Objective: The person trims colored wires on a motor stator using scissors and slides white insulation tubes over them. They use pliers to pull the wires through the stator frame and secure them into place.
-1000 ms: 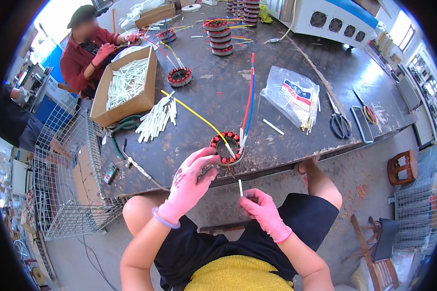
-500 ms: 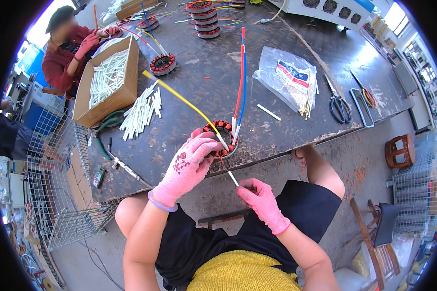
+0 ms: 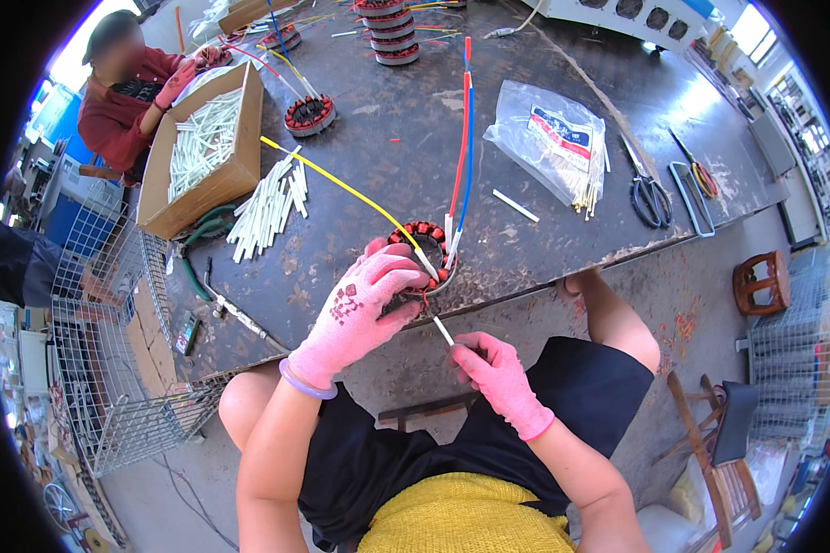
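Observation:
At the table's near edge lies a round motor stator (image 3: 419,241) with red-and-black windings. My left hand (image 3: 367,302), in a pink glove, is closed on its near left side. A yellow sleeved wire (image 3: 341,184) leans left from the stator; a red wire (image 3: 458,157) and a blue wire (image 3: 468,175) rise from its right side. Between the fingertips of my right hand (image 3: 498,376), also gloved in pink, is a thin white sleeve tube (image 3: 442,328). The tube slants up to the stator's near edge, where a short reddish lead meets its upper end.
Loose white tubes (image 3: 266,207) lie beside a cardboard box (image 3: 161,217) filled with more. To the right are a plastic bag (image 3: 549,138), black-handled scissors (image 3: 651,198) and a single tube (image 3: 515,205). Other stators (image 3: 310,114) stand farther back. A co-worker (image 3: 124,101) sits at far left.
The white tube in my right hand has moved closer to the stator along the reddish lead, of which less shows. My left hand keeps its hold.

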